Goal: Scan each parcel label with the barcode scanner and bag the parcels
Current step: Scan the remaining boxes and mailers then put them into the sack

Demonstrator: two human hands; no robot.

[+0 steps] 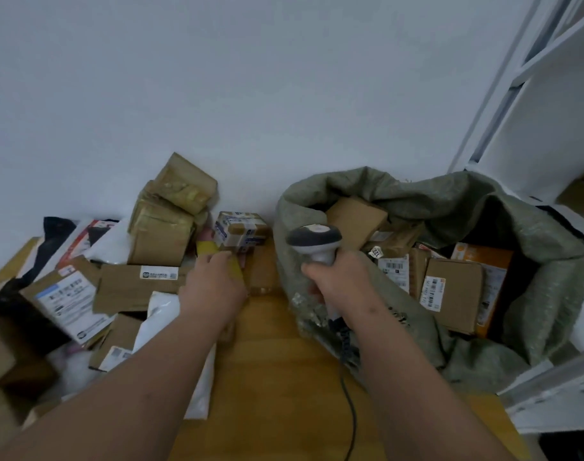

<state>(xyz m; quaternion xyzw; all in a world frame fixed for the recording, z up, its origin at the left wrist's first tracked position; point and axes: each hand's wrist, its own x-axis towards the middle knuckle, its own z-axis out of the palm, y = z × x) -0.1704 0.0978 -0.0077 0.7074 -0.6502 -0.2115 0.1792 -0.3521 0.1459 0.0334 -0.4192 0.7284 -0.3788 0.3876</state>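
- The barcode scanner (313, 242) in the grip is grey, with a paler patch on top.
- The sack (533, 261) just right of the grip is dull green, woven.
- Boxes (453, 294) inside it are brown, one orange (483, 257).
- The parcel (217, 257) left of the grip is yellow.
- The table (277, 377) below the grip is honey-brown wood.
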